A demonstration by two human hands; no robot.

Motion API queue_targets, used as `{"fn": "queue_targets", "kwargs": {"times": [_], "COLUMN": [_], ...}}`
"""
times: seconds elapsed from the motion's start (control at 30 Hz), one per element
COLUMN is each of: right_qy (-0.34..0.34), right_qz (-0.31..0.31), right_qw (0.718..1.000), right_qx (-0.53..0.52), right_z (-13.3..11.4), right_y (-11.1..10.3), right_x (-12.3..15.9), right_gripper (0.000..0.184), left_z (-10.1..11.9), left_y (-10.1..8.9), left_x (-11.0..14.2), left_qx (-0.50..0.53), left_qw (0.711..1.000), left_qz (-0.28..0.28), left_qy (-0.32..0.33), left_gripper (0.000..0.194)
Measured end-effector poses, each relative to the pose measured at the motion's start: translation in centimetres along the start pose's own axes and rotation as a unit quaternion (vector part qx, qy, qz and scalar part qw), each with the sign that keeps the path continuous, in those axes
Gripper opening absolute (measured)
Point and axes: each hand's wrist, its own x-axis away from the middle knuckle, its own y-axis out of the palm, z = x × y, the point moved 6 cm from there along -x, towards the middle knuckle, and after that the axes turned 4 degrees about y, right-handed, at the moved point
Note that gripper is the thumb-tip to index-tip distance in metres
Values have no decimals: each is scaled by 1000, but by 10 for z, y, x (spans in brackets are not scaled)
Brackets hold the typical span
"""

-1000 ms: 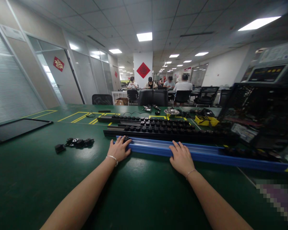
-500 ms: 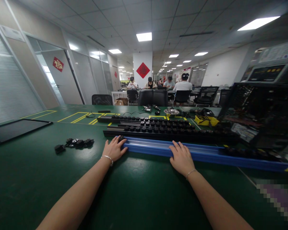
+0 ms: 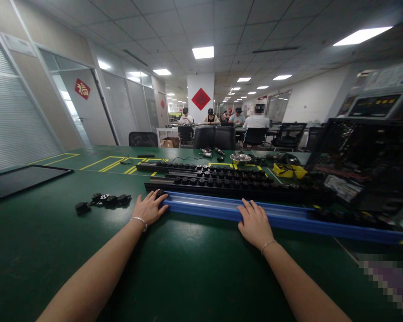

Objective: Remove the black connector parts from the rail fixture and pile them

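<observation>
A long blue rail [image 3: 201, 206] with an open channel lies across the green table in front of me. At its left end my left hand [image 3: 149, 210] has its fingers and thumb round a small black block [image 3: 160, 193], which is partly hidden. My right hand [image 3: 255, 224] grips the rail near its middle, with fingers over the top and the thumb at the near side. Several black blocks [image 3: 352, 215] sit along the rail's right part. More loose black blocks [image 3: 110, 200] lie left of my left hand.
Behind the blue rail lie several black rails [image 3: 204, 182] filled with black blocks. Farther back are a metal bowl [image 3: 240, 158] and a yellow tray [image 3: 289, 170]. A black flat panel [image 3: 27, 181] lies at left; an open equipment case [image 3: 366, 156] stands at right. People sit in the background.
My left hand has slid a little to the left along the blue rail, and the small black block has moved with it. The right hand stays in place on the rail.
</observation>
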Motion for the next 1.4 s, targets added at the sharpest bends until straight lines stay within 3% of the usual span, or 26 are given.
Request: {"fn": "queue_targets", "kwargs": {"times": [0.13, 0.4, 0.53, 0.73, 0.83, 0.97, 1.07, 1.17, 1.3, 1.4], "right_qy": [1, 0, -1, 4, 3, -1, -5, -5, 78, 217], "right_qz": [1, 3, 3, 0, -1, 8, 21, 31, 100, 210], "right_qw": [1000, 1000, 1000, 1000, 1000, 1000, 1000, 998, 989, 953], "right_qx": [-1, 5, 7, 7, 4, 2, -12, -50, -73, -22], "right_z": [0, 2, 2, 1, 1, 0, 0, 7, 52, 108], "right_y": [0, 3, 3, 1, 0, 1, 1, -4, -24, -43], "right_x": [0, 0, 0, 1, 0, 0, 1, 0, 2, 15], "right_gripper": [46, 44, 45, 46, 46, 46, 44, 39, 39, 46], "left_z": [-16, -84, -108, -134, -132, -91, -33, 31, 106, 128], "left_y": [4, 30, 34, 34, 31, 11, -8, -12, -13, -16], "left_x": [3, 18, 23, 27, 27, 16, 5, -4, -4, 5], "left_qx": [1, 6, 8, -28, -26, 15, 59, 134, 162, 133], "left_qw": [999, 988, 982, 978, 978, 986, 984, 979, 979, 981], "left_qz": [-10, -84, -104, -106, -96, 1, 116, 130, 115, 117], "left_qy": [-34, -131, -160, -179, -185, -164, -119, -78, 37, 82], "left_gripper": [54, 56, 56, 50, 54, 59, 53, 49, 49, 51]}}
